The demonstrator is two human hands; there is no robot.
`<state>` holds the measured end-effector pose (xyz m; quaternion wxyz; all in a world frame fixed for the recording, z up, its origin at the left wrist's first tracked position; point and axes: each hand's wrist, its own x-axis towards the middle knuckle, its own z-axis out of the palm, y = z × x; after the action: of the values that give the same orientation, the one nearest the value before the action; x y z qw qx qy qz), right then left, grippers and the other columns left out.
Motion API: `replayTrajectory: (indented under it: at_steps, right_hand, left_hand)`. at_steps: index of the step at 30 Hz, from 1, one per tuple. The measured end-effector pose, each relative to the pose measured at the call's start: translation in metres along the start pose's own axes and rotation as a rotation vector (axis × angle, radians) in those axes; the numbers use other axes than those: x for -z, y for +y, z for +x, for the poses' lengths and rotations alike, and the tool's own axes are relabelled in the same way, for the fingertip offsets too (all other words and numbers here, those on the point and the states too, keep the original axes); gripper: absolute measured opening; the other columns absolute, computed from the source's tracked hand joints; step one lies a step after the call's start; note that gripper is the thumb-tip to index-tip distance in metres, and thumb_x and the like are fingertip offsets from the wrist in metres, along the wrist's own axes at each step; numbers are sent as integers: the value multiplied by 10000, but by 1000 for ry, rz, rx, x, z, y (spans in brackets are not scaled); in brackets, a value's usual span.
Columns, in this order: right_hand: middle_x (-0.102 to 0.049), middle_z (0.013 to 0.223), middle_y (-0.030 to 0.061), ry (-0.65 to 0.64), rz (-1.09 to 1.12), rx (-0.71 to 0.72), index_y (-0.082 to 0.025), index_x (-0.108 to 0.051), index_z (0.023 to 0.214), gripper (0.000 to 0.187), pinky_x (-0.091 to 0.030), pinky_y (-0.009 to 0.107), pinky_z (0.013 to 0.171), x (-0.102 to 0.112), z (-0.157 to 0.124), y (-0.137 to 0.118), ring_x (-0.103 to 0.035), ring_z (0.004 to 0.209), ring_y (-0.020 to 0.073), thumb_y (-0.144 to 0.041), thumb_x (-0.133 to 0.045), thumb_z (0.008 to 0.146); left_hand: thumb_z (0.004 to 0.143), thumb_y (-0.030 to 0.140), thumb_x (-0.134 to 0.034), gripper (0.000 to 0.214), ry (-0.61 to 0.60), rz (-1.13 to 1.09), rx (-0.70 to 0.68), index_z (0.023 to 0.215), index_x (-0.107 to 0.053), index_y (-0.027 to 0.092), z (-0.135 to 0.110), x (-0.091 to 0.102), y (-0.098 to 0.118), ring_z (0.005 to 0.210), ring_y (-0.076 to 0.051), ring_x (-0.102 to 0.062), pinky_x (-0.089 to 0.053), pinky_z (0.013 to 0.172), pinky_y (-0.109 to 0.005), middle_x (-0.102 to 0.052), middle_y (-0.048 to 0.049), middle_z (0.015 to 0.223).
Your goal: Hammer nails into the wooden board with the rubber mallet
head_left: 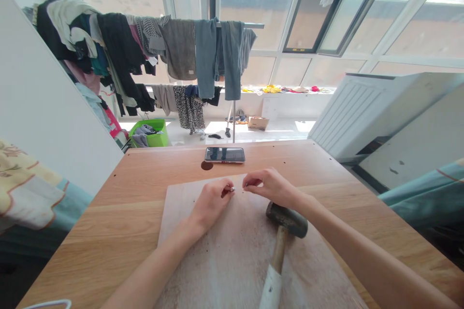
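Over the far part of a pale wooden board point(217, 260), my left hand point(214, 198) pinches a tiny shiny metal piece point(233, 189) between thumb and forefinger. Its exact kind is too small to make out. Just to its right, my right hand point(270, 186) is closed in a pinch, its thumb and forefinger together; what sits between them, if anything, is too small to name. A small gap separates the two hands. Beneath my right wrist lies a sledgehammer point(286, 219) with a dark head and a wooden handle wrapped in white, resting on the board.
Beyond the board, a phone point(224, 155) lies on the wooden table point(119, 193) beside a dark round hole cover point(207, 166). Past the table's far edge stand a laundry-hung rack point(253, 25) and a green basket point(159, 134). A white cable point(54, 303) shows at the lower left.
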<state>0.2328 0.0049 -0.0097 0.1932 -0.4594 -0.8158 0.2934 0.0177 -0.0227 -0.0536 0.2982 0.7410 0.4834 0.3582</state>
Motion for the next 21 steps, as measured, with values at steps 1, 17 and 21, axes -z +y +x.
replayTrajectory:
  at_steps: [1,17,21]
  right_hand:
    - [-782,773,4,6,6,-3,-224,-775,809,118,-536,277,749,0,-1,0,-723,743,183,-239,-666,854]
    - [-831,1030,29,-110,175,-42,-238,-807,1018,234,-564,277,807,-19,-22,-56,-767,902,216,-363,-628,933]
    - [-764,1234,63,-6,100,-45,-279,-754,1168,307,-501,389,1009,-3,-55,-57,-699,1116,277,-433,-580,967]
  left_hand:
    - [823,162,-626,74,5,-8,4,851,-677,208,1,-1,0,750,-194,-709,-560,745,-293,-754,-14,820]
    - [910,327,-672,351,-155,43,-43,1259,-672,291,-70,49,18,925,-191,-736,-606,884,-314,-769,-11,1138]
    - [913,363,-673,588,-161,378,-270,1470,-488,331,-117,75,3,1240,-248,-641,-561,1031,-381,-623,-50,1425]
